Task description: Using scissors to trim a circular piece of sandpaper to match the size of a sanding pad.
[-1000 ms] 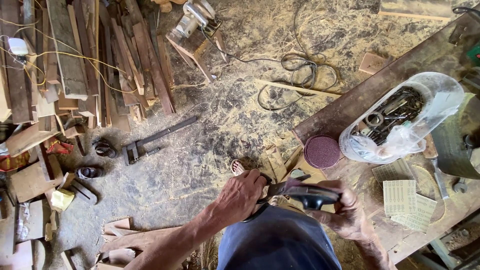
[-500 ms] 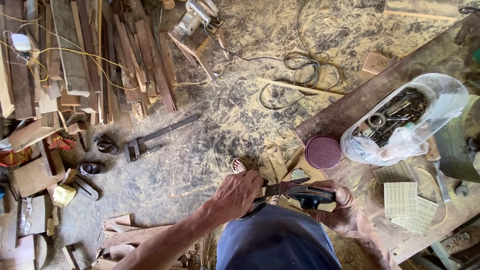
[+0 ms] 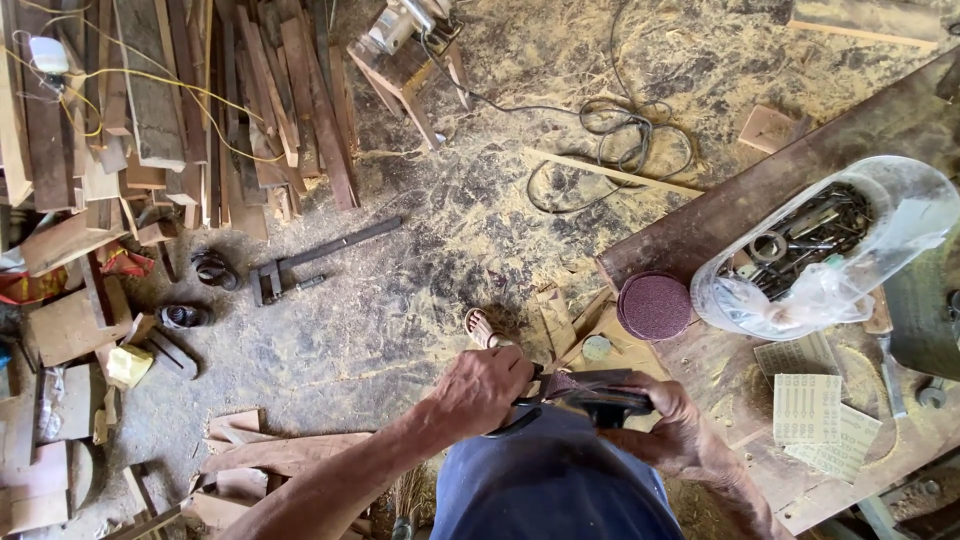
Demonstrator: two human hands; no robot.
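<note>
The left hand is curled closed, knuckles up, forearm stretched in from lower left. The right hand is clenched opposite, wrist bent, both held close before the torso.

The person is wearing a dark blue garment over the body, showing at six o'clock. Both forearms are showing bare, without sleeves, and the left hand and right hand are going gloveless, veins standing out.
</note>
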